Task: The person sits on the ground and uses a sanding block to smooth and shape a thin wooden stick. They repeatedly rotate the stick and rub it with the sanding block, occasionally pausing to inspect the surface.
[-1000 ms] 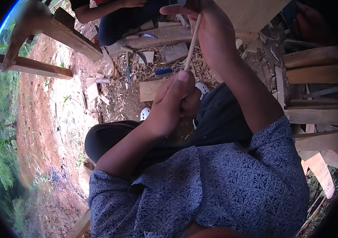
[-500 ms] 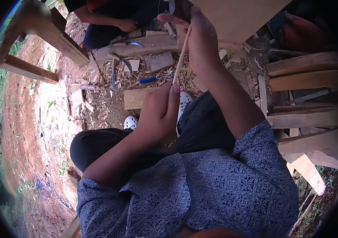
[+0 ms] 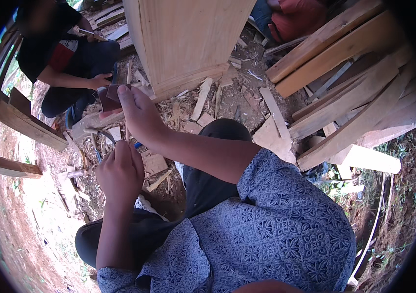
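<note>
1. Dark-brown folded sheet (image 3: pixel 110 100) is pinched between thumb and fingers of the bare right hand (image 3: pixel 142 111).
2. Thin pale wooden stick (image 3: pixel 128 134) is gripped by the curled bare left hand (image 3: pixel 121 168), its exposed length directed toward twelve o'clock.
3. Broad pale wooden panel (image 3: pixel 183 44) is seen at one o'clock from the right hand.

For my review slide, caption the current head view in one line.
Left hand grips a thin wooden stick; right hand holds a brown sheet, wood scraps around.
</note>
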A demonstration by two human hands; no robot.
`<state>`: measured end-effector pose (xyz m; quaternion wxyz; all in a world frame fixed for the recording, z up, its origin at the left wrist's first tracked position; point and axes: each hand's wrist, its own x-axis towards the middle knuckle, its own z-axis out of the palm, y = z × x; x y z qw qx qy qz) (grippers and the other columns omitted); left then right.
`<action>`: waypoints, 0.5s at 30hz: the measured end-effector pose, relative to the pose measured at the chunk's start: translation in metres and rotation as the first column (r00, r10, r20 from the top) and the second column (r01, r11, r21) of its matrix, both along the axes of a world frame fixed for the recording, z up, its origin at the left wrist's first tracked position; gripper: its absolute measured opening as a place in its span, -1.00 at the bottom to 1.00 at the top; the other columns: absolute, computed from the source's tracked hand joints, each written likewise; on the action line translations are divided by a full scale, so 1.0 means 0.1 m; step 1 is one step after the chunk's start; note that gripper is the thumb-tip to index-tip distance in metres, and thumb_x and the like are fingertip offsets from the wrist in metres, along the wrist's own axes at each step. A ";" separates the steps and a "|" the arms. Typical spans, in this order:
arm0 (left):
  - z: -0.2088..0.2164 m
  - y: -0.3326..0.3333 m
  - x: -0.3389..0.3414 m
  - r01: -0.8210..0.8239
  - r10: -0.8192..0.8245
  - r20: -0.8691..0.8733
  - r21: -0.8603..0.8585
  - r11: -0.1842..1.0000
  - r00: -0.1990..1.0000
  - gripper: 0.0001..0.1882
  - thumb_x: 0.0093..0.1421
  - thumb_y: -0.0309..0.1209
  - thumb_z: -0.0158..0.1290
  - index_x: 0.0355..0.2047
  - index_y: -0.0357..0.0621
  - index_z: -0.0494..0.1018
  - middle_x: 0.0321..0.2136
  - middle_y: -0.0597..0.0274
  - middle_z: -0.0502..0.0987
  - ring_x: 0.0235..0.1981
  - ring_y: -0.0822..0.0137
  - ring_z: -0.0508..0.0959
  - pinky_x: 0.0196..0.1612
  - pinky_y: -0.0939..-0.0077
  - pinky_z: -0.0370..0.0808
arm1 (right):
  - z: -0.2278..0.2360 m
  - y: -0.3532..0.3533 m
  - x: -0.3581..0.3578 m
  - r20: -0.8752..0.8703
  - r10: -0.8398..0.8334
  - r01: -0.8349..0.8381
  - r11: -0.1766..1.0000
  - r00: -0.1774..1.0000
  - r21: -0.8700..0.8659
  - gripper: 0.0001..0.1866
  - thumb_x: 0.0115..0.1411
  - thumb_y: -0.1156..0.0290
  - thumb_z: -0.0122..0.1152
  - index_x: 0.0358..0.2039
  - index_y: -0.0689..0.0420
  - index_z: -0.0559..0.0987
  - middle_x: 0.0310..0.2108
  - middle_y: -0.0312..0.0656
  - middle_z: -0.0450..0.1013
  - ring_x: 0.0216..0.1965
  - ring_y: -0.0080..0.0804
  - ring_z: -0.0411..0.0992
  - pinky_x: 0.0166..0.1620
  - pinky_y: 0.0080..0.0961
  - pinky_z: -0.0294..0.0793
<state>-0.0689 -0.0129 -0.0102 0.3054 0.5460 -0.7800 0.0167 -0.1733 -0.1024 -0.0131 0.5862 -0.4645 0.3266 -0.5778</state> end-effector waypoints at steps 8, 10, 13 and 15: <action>-0.12 -0.03 0.16 -0.039 0.040 0.068 -0.027 0.999 0.997 -0.79 0.21 -0.36 0.07 -0.52 -0.08 0.31 -0.72 0.24 0.44 -0.71 0.20 0.51 -0.66 0.32 0.42 | -0.08 -0.02 0.14 -0.013 -0.017 0.018 0.994 1.000 0.106 -0.51 0.44 0.05 -0.15 -0.22 0.25 0.52 -0.45 -0.21 0.52 -0.57 -0.58 0.39 -0.37 -0.53 0.43; -0.05 -0.11 0.21 -0.035 0.039 0.046 -0.085 0.996 0.998 -0.78 0.20 -0.35 0.07 -0.52 -0.08 0.30 -0.72 0.25 0.45 -0.71 0.20 0.52 -0.66 0.32 0.43 | -0.24 0.13 0.24 -0.110 -0.017 0.016 1.000 0.994 -0.013 -0.51 0.45 0.05 -0.18 -0.20 0.26 0.51 -0.42 -0.19 0.53 -0.55 -0.51 0.42 -0.27 -0.52 0.45; -0.05 -0.04 0.20 -0.050 0.053 0.071 -0.046 0.998 0.996 -0.80 0.19 -0.36 0.07 -0.51 -0.08 0.30 -0.72 0.24 0.47 -0.70 0.19 0.54 -0.65 0.31 0.44 | -0.12 -0.08 -0.03 -0.306 0.141 -0.129 0.990 0.942 0.059 -0.51 0.48 0.07 -0.27 0.02 0.26 0.41 -0.17 -0.07 0.57 -0.16 -0.43 0.57 -0.12 -0.62 0.48; -0.15 0.03 0.11 0.007 -0.007 -0.013 0.001 1.000 1.000 -0.81 0.24 -0.37 0.05 -0.50 -0.09 0.32 -0.74 0.20 0.42 -0.70 0.15 0.52 -0.62 0.26 0.44 | 0.01 -0.37 -0.10 -0.142 0.092 -0.077 0.992 0.986 0.104 -0.49 0.48 0.06 -0.29 0.06 0.26 0.39 -0.12 -0.10 0.55 -0.17 -0.44 0.57 -0.10 -0.63 0.45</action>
